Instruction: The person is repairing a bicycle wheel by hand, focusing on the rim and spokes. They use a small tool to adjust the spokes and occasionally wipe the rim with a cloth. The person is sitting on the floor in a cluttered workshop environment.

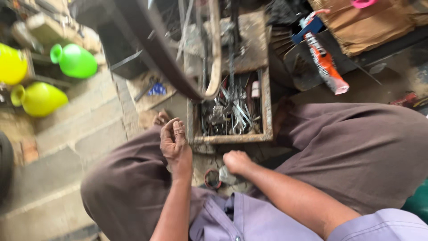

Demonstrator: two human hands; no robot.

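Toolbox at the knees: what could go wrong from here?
The toolbox is crammed with tangled metal tools; a blind reach might nick fingers. The wheel rim leans over it and could slip onto the left hand. The right hand is closed low between the knees, where a small part might drop unseen.

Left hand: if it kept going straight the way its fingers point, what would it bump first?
Probably the toolbox rim, just ahead and right of the left hand. Depth is unclear, so it might pass above it.
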